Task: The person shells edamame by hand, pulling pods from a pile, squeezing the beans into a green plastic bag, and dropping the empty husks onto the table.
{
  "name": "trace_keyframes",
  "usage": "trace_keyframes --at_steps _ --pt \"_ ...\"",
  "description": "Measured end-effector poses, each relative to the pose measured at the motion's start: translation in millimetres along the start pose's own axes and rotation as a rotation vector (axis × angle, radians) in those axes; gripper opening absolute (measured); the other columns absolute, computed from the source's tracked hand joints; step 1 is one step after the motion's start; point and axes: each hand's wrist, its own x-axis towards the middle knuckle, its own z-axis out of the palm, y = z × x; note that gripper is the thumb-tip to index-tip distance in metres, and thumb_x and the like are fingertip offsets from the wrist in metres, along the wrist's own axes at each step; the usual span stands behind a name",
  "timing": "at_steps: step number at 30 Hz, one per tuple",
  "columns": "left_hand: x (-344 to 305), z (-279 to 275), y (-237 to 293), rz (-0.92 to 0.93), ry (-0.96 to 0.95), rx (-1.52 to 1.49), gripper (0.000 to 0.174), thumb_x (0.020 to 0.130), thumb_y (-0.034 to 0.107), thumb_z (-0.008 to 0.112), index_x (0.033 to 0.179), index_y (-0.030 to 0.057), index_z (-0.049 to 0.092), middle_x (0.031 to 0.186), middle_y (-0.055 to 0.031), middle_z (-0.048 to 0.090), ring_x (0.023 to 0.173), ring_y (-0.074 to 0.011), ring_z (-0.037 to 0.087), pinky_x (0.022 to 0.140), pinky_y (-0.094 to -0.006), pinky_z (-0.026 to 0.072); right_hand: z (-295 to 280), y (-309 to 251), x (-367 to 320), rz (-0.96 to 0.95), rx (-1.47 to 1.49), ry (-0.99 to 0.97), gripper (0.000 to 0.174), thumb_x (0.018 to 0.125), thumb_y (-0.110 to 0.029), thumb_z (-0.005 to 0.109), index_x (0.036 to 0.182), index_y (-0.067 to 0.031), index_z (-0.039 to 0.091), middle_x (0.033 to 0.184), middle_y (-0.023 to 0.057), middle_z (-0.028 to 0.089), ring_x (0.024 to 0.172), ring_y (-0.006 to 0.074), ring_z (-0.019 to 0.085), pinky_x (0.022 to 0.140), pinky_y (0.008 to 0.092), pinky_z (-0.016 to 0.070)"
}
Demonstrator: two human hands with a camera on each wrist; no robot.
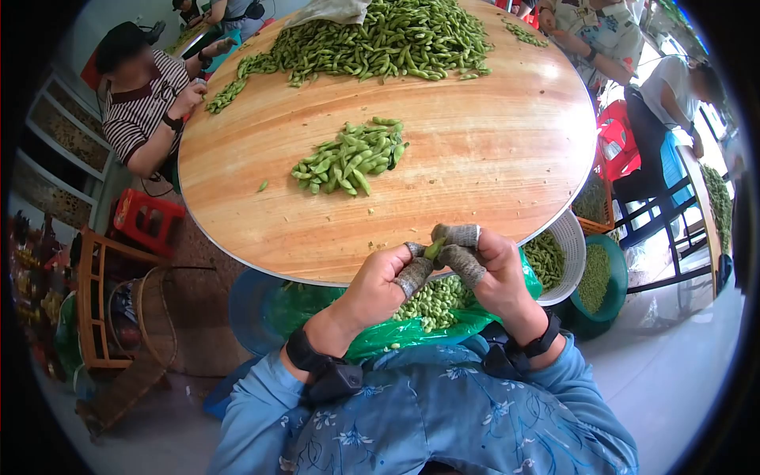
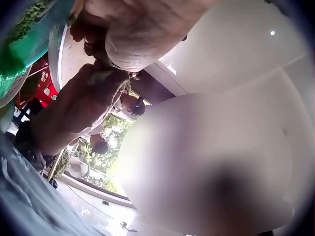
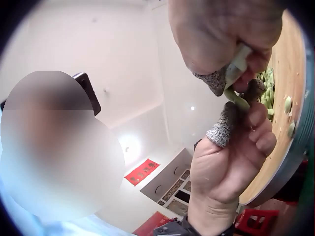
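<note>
Both hands meet at the table's near edge, thumbs and forefingers in grey knitted covers. The left hand (image 1: 374, 286) and the right hand (image 1: 497, 273) pinch one green pod (image 1: 434, 248) between them. In the right wrist view that pod (image 3: 237, 100) is bent between the covered fingertips, with the left hand (image 3: 224, 169) below and the right hand (image 3: 221, 34) above. Under the hands, shelled beans (image 1: 431, 305) lie in a green plastic bag (image 1: 380, 339). A small heap of pods (image 1: 348, 158) lies mid-table. The left wrist view shows both hands dark, the pod unclear.
A large pod pile (image 1: 388, 39) covers the far side of the round wooden table (image 1: 475, 158). At the right stand a white basket (image 1: 576, 257) of pods and a teal tub (image 1: 621, 289) of beans. A person in stripes (image 1: 142, 99) sits at the left; red stools stand on both sides.
</note>
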Motion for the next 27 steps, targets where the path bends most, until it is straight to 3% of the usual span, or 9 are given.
trace_keyframes --at_steps 2,4,5,7,10,16,27 --pt "-1.0 1.6 -0.6 0.030 0.046 -0.013 0.012 0.085 0.007 0.048 0.091 -0.0001 0.055 0.065 0.0037 0.048 0.057 -0.0048 0.043 0.051 -0.0213 0.0378 -2.1 -1.5 -1.9 0.023 0.069 0.036 0.021 0.082 -0.009 0.056 0.099 0.0045 0.054 0.088 0.0046 0.060 0.080 0.0088 0.055 0.072 0.0233 0.0452" --pt "-0.9 1.0 -4.9 0.353 0.209 0.407 0.011 0.079 0.006 0.056 0.088 -0.0004 0.054 0.065 -0.0011 0.052 0.055 -0.0124 0.049 0.051 -0.0259 0.0399 -6.0 -2.1 -3.9 0.099 0.080 -0.004 0.020 0.083 -0.011 0.054 0.096 0.0043 0.055 0.088 0.0034 0.060 0.082 0.0080 0.054 0.072 0.0229 0.0443" --pt "-0.2 -0.3 -5.6 0.351 0.208 0.406 0.011 0.079 0.006 0.056 0.088 -0.0004 0.054 0.065 -0.0011 0.052 0.055 -0.0124 0.049 0.051 -0.0259 0.0399 -6.6 -4.3 -4.4 0.102 0.081 -0.002 0.020 0.083 -0.011 0.054 0.096 0.0043 0.055 0.088 0.0034 0.060 0.082 0.0080 0.054 0.072 0.0229 0.0443" --pt "2.4 -3.9 -5.6 0.553 0.232 0.871 0.018 0.071 0.006 0.062 0.084 -0.0007 0.053 0.067 -0.0095 0.054 0.058 -0.0250 0.053 0.052 -0.0320 0.0419 -8.5 -11.3 -5.1 0.206 0.080 -0.101 0.022 0.085 -0.014 0.053 0.096 0.0038 0.056 0.088 0.0028 0.060 0.082 0.0074 0.053 0.072 0.0226 0.0431" --pt "0.6 -4.4 -0.5 0.607 0.226 1.079 0.024 0.061 0.003 0.062 0.083 0.0001 0.052 0.070 -0.0141 0.054 0.064 -0.0322 0.053 0.053 -0.0364 0.0428 -8.8 -14.8 -3.7 0.237 0.162 -0.121 0.023 0.085 -0.017 0.053 0.096 0.0032 0.056 0.088 0.0028 0.060 0.080 0.0078 0.053 0.072 0.0224 0.0424" --pt "-0.6 -4.2 3.4 0.648 0.179 1.216 0.030 0.053 -0.001 0.057 0.082 0.0002 0.051 0.070 -0.0116 0.051 0.064 -0.0289 0.051 0.052 -0.0382 0.0414 -9.1 -13.3 -5.1 0.286 0.221 -0.105 0.021 0.084 -0.017 0.054 0.093 0.0027 0.057 0.086 0.0028 0.060 0.080 0.0082 0.053 0.072 0.0225 0.0424" --pt "-3.8 -3.8 -4.9 0.645 0.140 1.231 0.027 0.052 -0.002 0.056 0.078 -0.0006 0.051 0.069 -0.0131 0.052 0.063 -0.0302 0.051 0.051 -0.0369 0.0417 -5.7 -1.9 -2.7 0.305 0.244 -0.062 0.017 0.083 -0.014 0.055 0.089 0.0018 0.057 0.082 0.0038 0.060 0.076 0.0092 0.055 0.072 0.0234 0.0433"
